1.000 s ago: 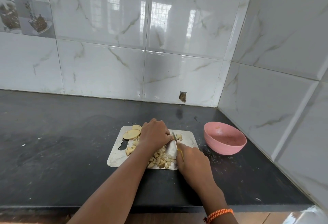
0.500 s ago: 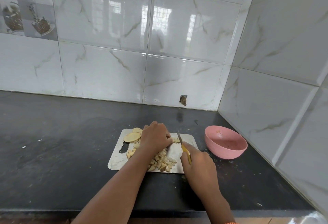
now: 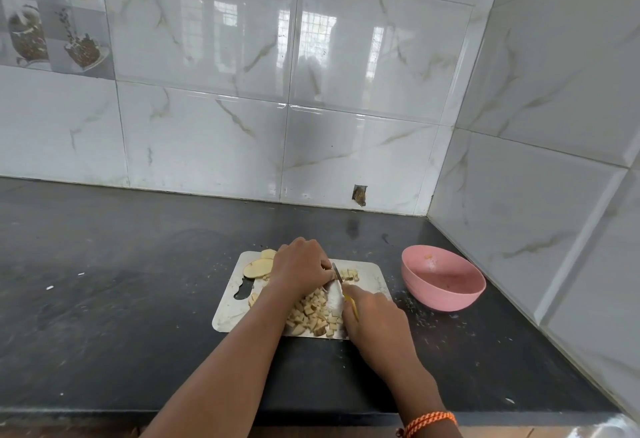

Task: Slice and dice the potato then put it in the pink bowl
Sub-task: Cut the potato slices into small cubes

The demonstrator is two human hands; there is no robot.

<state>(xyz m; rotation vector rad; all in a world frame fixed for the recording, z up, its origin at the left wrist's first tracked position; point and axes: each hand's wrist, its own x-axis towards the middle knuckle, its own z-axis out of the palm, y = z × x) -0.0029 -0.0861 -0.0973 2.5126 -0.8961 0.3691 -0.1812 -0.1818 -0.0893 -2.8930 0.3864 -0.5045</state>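
Observation:
A steel cutting board [image 3: 230, 306] lies on the dark counter. On it my left hand [image 3: 300, 266] curls over potato pieces, which it hides. My right hand [image 3: 372, 314] grips a yellow-handled knife [image 3: 336, 290], its blade down on the board beside the left fingers. A heap of diced potato [image 3: 313, 314] sits at the board's front edge. A few cubes [image 3: 349, 274] lie past the blade, and two potato slices [image 3: 258, 267] rest at the board's far left. The pink bowl [image 3: 445, 281] stands to the right of the board, with only small scraps inside.
The black counter [image 3: 121, 299] runs left and ends at a front edge near me. White tiled walls [image 3: 519, 160] meet in a corner behind and to the right of the bowl. Small crumbs are scattered between board and bowl.
The knife rose off the board and has come back down next to my left fingers. My left hand stayed over the potato pieces.

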